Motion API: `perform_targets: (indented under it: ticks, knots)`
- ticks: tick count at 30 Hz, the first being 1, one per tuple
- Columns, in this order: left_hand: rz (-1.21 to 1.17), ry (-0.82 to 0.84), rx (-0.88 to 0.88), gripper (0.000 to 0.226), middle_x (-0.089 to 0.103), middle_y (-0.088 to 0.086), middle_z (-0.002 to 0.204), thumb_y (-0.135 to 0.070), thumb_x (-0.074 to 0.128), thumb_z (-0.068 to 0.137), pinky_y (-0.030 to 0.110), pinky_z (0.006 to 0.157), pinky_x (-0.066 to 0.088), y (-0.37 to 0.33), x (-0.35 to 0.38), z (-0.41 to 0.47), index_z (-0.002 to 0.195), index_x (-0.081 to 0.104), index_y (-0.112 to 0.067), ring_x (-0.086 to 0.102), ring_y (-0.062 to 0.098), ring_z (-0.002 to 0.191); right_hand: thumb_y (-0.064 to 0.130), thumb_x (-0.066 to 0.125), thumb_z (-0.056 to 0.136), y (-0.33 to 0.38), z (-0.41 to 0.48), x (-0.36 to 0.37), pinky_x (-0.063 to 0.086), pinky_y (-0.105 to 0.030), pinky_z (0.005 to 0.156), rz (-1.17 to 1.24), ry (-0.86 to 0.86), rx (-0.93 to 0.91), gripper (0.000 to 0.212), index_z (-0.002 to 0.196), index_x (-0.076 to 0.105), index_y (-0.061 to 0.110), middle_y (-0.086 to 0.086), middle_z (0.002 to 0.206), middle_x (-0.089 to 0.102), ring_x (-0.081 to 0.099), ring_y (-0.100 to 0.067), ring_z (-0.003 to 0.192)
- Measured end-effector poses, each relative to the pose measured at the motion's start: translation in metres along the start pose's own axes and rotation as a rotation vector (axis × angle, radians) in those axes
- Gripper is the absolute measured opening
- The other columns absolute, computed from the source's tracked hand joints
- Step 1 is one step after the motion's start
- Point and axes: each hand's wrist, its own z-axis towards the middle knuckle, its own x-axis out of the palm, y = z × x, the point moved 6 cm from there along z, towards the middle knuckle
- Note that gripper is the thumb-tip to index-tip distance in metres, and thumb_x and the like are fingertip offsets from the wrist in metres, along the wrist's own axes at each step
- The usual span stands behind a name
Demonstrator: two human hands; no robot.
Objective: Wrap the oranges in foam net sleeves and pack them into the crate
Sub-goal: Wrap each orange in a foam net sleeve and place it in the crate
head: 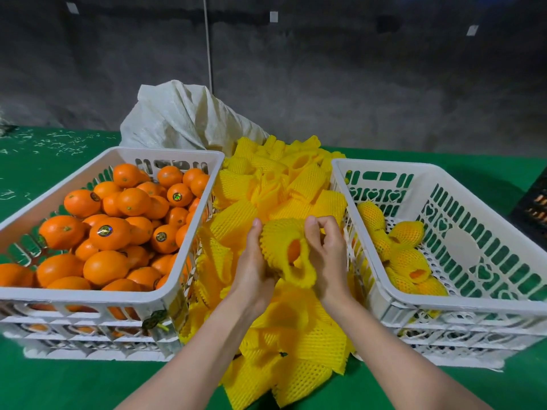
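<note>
Peeking orange (294, 251), seemingly half-sleeved in yellow net (276, 235)

Readable text: none.
Fruit stickers: small round dark stickers (105, 231) with shiny centres sit on several oranges (120, 242) in the left crate (88, 298); their print is too small to read.
Far wall: pale paper slips (273, 16) show no legible lettering.

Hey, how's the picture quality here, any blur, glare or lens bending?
Head view: wide-angle lens bows the left crate rim; back wall dark, oranges well lit, stickers glinting; some foam sleeves look smeared; the sleeved orange is sharp.
</note>
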Motion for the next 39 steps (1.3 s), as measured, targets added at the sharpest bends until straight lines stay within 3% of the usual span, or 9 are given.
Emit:
perform_targets:
  ticks: [4,11,15,18,22,26,32,36,39]
  knots:
    - [-0.006,-0.005,-0.001,0.027,0.070,-0.008,0.060,-0.031,0.043,0.100,0.024,0.052,0.054,0.002,0.001,0.001,0.077,0.057,-0.027,0.068,0.008,0.055,0.030,0.045,0.096,-0.018,0.010,0.001,0.030,-0.032,0.055,0.138,0.001,0.130,0.037,0.063,0.038,0.016,-0.001,0.059,0.034,0.035,-0.016,0.058]
    - [0.099,-0.170,0.163,0.022,0.069,-0.009,0.061,-0.030,0.047,0.099,0.029,0.060,0.051,-0.011,-0.008,0.005,0.080,0.058,-0.029,0.066,0.009,0.060,0.045,0.037,0.093,-0.031,-0.002,0.015,0.032,-0.033,0.056,0.246,0.049,0.343,0.053,0.045,0.038,0.022,-0.001,0.048,0.037,0.037,-0.020,0.052]
    - [0.208,-0.318,0.364,0.038,0.041,0.011,0.063,-0.033,0.047,0.098,0.035,0.064,0.032,-0.024,-0.019,0.006,0.064,0.042,-0.017,0.038,0.025,0.067,0.044,0.035,0.096,-0.030,-0.006,0.023,0.049,-0.058,0.082,0.222,0.097,0.411,0.068,0.089,0.055,-0.020,-0.041,0.092,0.058,0.057,-0.052,0.088]
    - [0.279,-0.361,0.432,0.042,0.028,0.007,0.062,-0.032,0.048,0.098,0.037,0.065,0.025,-0.029,-0.023,0.009,0.060,0.035,-0.020,0.030,0.023,0.068,0.054,0.032,0.093,-0.038,-0.010,0.022,0.055,-0.045,0.079,0.187,0.117,0.501,0.063,0.095,0.067,0.001,-0.020,0.100,0.069,0.064,-0.036,0.099]
    - [0.426,-0.362,0.541,0.055,0.027,-0.009,0.048,-0.027,0.049,0.099,0.034,0.056,0.019,-0.031,-0.023,0.010,0.046,0.031,-0.025,0.028,0.014,0.050,0.076,0.034,0.066,-0.043,-0.015,0.032,0.052,-0.027,0.071,0.276,0.286,0.629,0.057,0.081,0.073,0.038,0.008,0.085,0.072,0.068,-0.008,0.083]
    - [0.680,-0.328,0.741,0.052,0.028,0.000,0.051,-0.026,0.052,0.097,0.033,0.053,0.016,-0.035,-0.019,0.003,0.052,0.034,-0.008,0.024,0.013,0.050,0.070,0.048,0.071,-0.047,-0.016,0.036,0.053,-0.040,0.082,0.405,0.184,0.694,0.070,0.118,0.063,0.021,-0.007,0.101,0.071,0.066,-0.022,0.093]
    - [0.455,-0.186,0.634,0.055,0.033,0.011,0.057,-0.035,0.051,0.091,0.039,0.055,0.027,-0.026,-0.017,0.006,0.052,0.038,0.002,0.027,0.021,0.057,0.047,0.047,0.092,-0.054,-0.011,0.035,0.047,-0.030,0.061,0.693,0.073,0.825,0.037,0.085,0.065,0.016,-0.005,0.067,0.071,0.064,-0.019,0.069]
    - [0.368,-0.142,0.561,0.059,0.043,0.017,0.067,-0.036,0.052,0.088,0.039,0.059,0.030,-0.025,-0.015,0.012,0.061,0.048,0.016,0.036,0.026,0.067,0.042,0.049,0.090,-0.051,-0.013,0.033,0.047,-0.032,0.065,0.681,0.071,0.834,0.033,0.104,0.064,0.016,-0.009,0.086,0.067,0.061,-0.023,0.076]
    - [0.339,-0.132,0.481,0.047,0.054,0.016,0.066,-0.035,0.056,0.086,0.039,0.062,0.038,-0.022,-0.016,0.015,0.063,0.056,0.006,0.048,0.026,0.068,0.038,0.049,0.091,-0.051,-0.013,0.033,0.047,-0.032,0.065,0.685,0.078,0.791,0.035,0.119,0.060,0.019,-0.007,0.087,0.066,0.061,-0.021,0.075]
